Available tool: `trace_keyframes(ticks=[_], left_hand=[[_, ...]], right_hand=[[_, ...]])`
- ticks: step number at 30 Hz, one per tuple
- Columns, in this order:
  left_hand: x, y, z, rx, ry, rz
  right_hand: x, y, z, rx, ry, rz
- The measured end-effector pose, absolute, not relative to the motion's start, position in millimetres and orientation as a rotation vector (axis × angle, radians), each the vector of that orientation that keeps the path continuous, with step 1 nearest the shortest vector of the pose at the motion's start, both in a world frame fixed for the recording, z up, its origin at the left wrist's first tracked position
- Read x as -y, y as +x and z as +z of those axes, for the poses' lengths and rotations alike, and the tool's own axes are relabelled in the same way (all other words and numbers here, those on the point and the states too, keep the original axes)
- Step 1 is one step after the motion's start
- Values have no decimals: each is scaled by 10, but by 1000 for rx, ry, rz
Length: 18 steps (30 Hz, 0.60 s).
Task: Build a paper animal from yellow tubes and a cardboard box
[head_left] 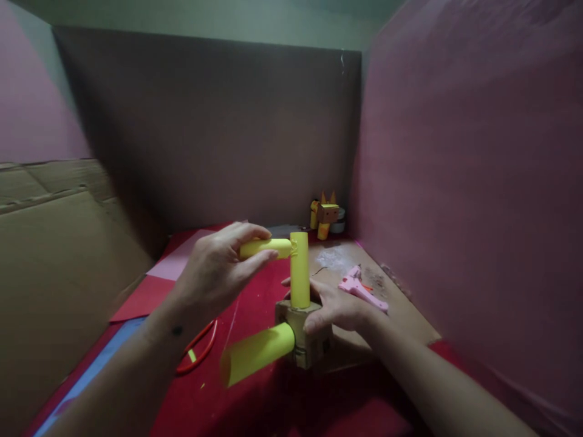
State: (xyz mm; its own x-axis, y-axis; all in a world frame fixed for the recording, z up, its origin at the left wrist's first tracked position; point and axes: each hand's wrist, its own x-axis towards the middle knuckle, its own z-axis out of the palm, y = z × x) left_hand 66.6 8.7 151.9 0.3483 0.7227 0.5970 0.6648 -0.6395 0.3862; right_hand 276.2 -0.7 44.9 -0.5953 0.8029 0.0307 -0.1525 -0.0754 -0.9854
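My left hand [228,255] grips a yellow paper tube [268,247] lying level, its right end touching the upper side of an upright yellow paper tube [299,273]. That upright tube stands on top of a small cardboard box [310,340]. My right hand [334,306] is closed around the box, its thumb on the near side and fingers partly hidden behind the upright tube. Another yellow paper tube [259,355] sticks out from the box's side toward the lower left.
A pink glue gun [362,291] lies on a cardboard sheet [401,303] at right. Behind it stands a cardboard animal figure [327,215] with pointed ears. Red scissor-like handles [204,352] and coloured paper sheets [150,297] lie at left. Pink wall [478,182] bounds the right side.
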Motion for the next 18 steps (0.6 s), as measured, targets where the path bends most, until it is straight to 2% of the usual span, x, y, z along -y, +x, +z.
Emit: trace_keyframes(ticks=[18], left_hand=[[-109,713,1477,-1371,2436,1077]], right_hand=[[-1,2752,455,1583,-664,1761]])
